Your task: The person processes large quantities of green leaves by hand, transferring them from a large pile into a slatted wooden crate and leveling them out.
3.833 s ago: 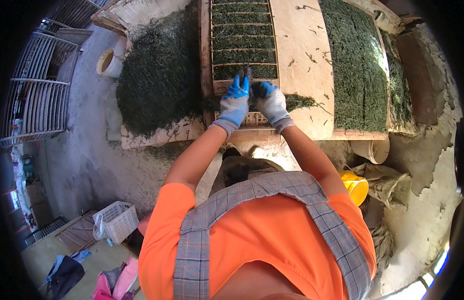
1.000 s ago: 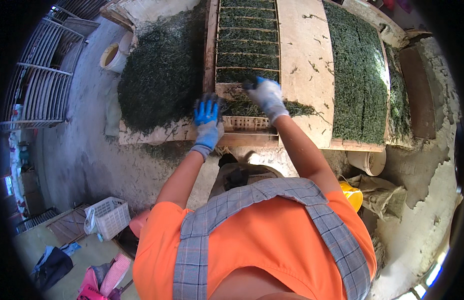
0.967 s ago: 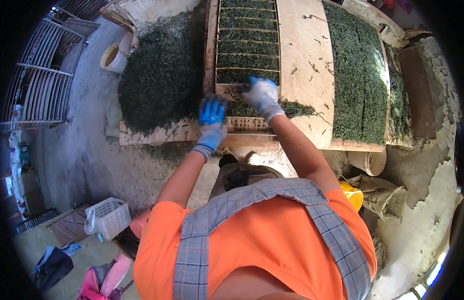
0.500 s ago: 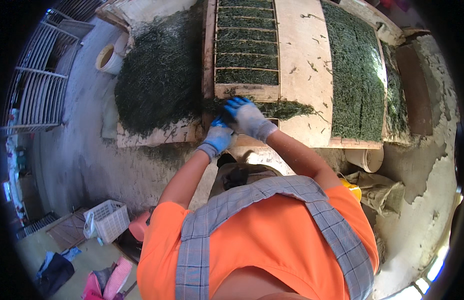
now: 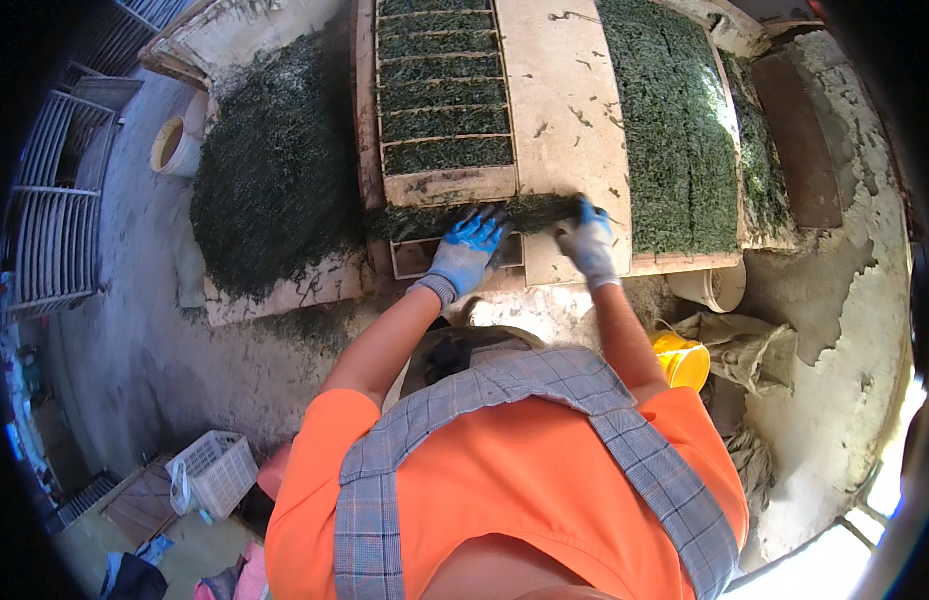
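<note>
Both my hands wear gloves with blue fingers and grey-white backs. My left hand lies with fingers spread over a long strip of dark green, stringy seaweed-like strands. This strip crosses the near part of a narrow wooden frame. At the strip's right end is my right hand, thumb and fingers apart around the tip. Beyond the strip, the frame's slots are packed with the same green strands. Below my left hand a bare slot of the frame shows, partly covered by the hand.
A big dark green heap covers the table's left. To the right lie a pale board with loose scraps and a wide green layer. A white bucket and a yellow bucket stand below. A white crate sits lower left.
My hands, close together before, are now apart. The right has moved right to the strip's end, and the left lies flat on the strip. The whole view has shifted slightly.
</note>
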The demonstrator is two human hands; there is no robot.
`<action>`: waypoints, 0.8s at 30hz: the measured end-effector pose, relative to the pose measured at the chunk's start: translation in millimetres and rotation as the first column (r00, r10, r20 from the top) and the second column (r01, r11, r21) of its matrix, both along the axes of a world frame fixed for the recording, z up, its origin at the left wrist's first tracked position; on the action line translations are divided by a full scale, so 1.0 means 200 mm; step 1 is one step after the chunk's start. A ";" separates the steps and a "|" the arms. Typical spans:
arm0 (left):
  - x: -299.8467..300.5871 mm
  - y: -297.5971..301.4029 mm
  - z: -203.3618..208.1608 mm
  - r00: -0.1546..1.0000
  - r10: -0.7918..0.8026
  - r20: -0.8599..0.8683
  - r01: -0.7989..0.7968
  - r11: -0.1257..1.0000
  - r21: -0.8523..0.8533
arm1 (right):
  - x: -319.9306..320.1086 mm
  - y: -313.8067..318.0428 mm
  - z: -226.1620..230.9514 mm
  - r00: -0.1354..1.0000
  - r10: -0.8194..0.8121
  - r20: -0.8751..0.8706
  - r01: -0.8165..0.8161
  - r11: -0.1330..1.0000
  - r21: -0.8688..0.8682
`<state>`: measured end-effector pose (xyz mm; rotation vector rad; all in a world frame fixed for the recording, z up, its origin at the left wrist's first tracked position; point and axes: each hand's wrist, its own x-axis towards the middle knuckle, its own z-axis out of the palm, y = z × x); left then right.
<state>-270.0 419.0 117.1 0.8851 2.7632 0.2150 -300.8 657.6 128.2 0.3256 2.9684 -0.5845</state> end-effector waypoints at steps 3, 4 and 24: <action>-0.05 0.08 0.09 0.971 0.077 0.227 -0.061 0.995 -0.076 | -0.10 -0.25 -0.15 0.976 0.195 0.100 -0.046 0.628 -0.777; -0.06 0.07 0.07 0.968 0.082 0.236 -0.067 0.995 -0.073 | -0.11 -0.33 -0.20 0.968 0.239 0.075 -0.016 0.357 -0.934; 0.04 -0.40 -0.01 0.961 0.061 -0.272 -0.032 0.993 0.109 | 0.08 -0.18 -0.04 0.638 0.709 -0.300 -0.688 0.700 0.190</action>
